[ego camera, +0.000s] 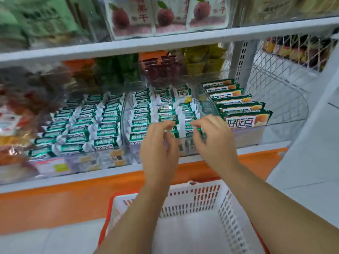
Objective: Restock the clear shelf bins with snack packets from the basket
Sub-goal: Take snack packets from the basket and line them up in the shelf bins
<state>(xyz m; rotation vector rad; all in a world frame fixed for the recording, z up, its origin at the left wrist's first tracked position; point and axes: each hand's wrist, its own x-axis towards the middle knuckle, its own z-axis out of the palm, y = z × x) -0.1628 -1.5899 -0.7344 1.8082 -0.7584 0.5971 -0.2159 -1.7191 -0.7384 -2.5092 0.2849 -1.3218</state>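
Green-and-white snack packets point(145, 114) lie in rows inside the middle clear shelf bin point(208, 99). My left hand point(158, 149) and my right hand point(213, 142) reach over its front edge side by side. Their fingers are loosely curled, with the tips resting on the front packets, and neither hand plainly grips one. A neighbouring clear bin on the left holds more of the same green packets point(82, 125). The bin on the right holds longer packets with an orange picture point(240, 107). Below my forearms stands the white basket point(198, 197) with a red rim, and nothing shows inside it.
Behind the front bins stand bins of dark red point(161, 70), yellow point(203, 59) and green packets. The shelf above carries pouches with a red fruit picture point(132, 17). A white wire basket point(275, 83) hangs at the right, beside a white column point(315, 140). An orange base strip point(55, 198) runs under the shelf.
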